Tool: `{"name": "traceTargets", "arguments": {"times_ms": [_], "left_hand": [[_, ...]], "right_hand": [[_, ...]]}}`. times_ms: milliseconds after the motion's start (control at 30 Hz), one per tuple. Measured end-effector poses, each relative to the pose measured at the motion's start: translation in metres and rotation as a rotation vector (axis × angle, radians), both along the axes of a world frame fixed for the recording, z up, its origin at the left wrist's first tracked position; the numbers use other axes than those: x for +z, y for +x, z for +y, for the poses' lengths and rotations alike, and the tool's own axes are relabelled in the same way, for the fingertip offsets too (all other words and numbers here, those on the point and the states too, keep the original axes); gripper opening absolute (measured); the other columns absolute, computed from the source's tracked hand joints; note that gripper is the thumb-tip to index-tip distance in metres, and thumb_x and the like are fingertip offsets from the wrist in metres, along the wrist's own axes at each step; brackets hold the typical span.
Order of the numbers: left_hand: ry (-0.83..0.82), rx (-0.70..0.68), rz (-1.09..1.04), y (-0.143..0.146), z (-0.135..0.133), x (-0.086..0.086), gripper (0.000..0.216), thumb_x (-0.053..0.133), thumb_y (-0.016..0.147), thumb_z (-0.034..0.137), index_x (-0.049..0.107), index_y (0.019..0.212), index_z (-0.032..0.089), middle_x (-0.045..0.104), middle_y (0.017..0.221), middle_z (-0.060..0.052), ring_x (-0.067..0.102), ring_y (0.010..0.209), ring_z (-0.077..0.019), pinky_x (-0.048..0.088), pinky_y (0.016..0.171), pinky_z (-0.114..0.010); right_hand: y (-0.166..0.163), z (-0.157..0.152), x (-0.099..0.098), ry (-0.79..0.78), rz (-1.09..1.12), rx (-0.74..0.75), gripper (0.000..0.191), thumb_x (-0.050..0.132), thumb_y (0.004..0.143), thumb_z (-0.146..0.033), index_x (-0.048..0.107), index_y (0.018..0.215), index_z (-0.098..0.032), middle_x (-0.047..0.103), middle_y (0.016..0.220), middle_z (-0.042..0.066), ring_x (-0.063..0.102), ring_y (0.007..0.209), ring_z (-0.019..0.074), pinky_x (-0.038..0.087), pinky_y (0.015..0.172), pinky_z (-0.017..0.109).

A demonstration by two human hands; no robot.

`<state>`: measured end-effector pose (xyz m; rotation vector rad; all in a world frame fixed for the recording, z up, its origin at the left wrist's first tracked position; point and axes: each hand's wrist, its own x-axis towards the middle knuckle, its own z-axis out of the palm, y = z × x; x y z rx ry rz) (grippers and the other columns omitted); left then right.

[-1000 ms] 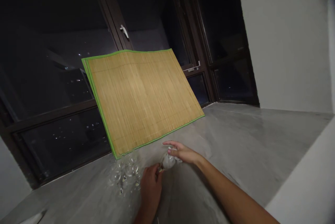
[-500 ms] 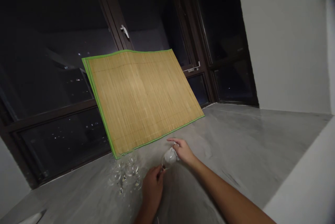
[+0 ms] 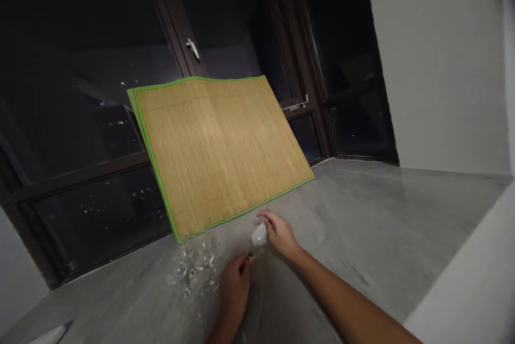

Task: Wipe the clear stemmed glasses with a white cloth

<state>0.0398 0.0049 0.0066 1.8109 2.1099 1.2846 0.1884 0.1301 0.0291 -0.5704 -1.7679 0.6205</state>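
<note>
In the head view my left hand point(image 3: 235, 284) is closed, thumb and fingers pinched on the lower end of a clear stemmed glass point(image 3: 256, 254). The glass is tilted and hard to make out against the grey surface. My right hand point(image 3: 280, 235) curls its fingers around a crumpled white cloth point(image 3: 259, 234). That cloth lies at the bowl of the glass; whether it is inside or only against the wall I cannot tell. Several clear stemmed glasses point(image 3: 202, 261) stand close together to the left of my left hand.
A bamboo mat point(image 3: 225, 145) with green edging leans upright behind my hands, against a dark-framed window point(image 3: 183, 22). A grey stone-like ledge point(image 3: 362, 215) runs beneath everything. Part of a white object point(image 3: 50, 335) shows at the lower left corner.
My right index finger, stretched out before, is now bent in, and the cloth has shifted slightly with that hand. My left hand has hardly moved.
</note>
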Motion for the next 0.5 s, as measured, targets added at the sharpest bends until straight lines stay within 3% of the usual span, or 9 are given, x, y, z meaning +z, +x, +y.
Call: {"name": "traceTargets", "arguments": {"times_ms": [100,200,300,367,500], "left_hand": [[0.002,-0.001,-0.015,-0.001,0.000,-0.001,0.032,0.050,0.086,0.038,0.075,0.095,0.019,0.075,0.095,-0.008,0.066,0.087,-0.0237,0.045,0.080,-0.032],[0.010,0.012,-0.026,-0.003,-0.001,-0.002,0.032,0.051,0.084,0.036,0.075,0.096,0.019,0.075,0.096,-0.008,0.066,0.088,-0.0243,0.046,0.080,-0.033],[0.029,0.035,-0.055,-0.006,-0.001,-0.002,0.033,0.051,0.083,0.037,0.075,0.097,0.019,0.075,0.097,-0.008,0.066,0.089,-0.0253,0.046,0.082,-0.034],[0.025,0.035,-0.051,-0.008,-0.001,-0.001,0.034,0.051,0.083,0.039,0.075,0.095,0.019,0.075,0.096,-0.008,0.066,0.090,-0.0258,0.046,0.082,-0.034],[-0.003,0.007,0.035,-0.008,-0.002,0.000,0.033,0.048,0.085,0.035,0.075,0.095,0.019,0.074,0.097,-0.008,0.064,0.092,-0.0258,0.044,0.084,-0.035]], "right_hand": [[0.000,0.002,-0.001,-0.056,-0.023,0.040,0.030,0.040,0.089,-0.018,0.064,0.108,-0.021,0.066,0.083,0.002,0.059,0.073,0.0160,0.043,0.069,0.026],[0.005,0.001,0.002,-0.112,-0.111,0.170,0.032,0.050,0.087,-0.024,0.061,0.117,-0.021,0.063,0.079,-0.001,0.057,0.070,0.0148,0.042,0.066,0.024],[0.012,-0.004,0.007,-0.147,-0.178,0.384,0.058,0.067,0.074,-0.021,0.051,0.130,-0.024,0.063,0.093,-0.001,0.057,0.075,0.0133,0.043,0.067,0.023],[0.016,-0.006,0.012,-0.188,-0.211,0.502,0.069,0.069,0.066,-0.014,0.049,0.131,-0.025,0.063,0.097,-0.001,0.057,0.076,0.0125,0.042,0.066,0.021],[0.021,-0.004,0.017,-0.392,-0.168,0.627,0.054,0.070,0.067,-0.019,0.055,0.118,-0.024,0.062,0.087,-0.003,0.051,0.062,0.0088,0.036,0.053,0.019]]}}
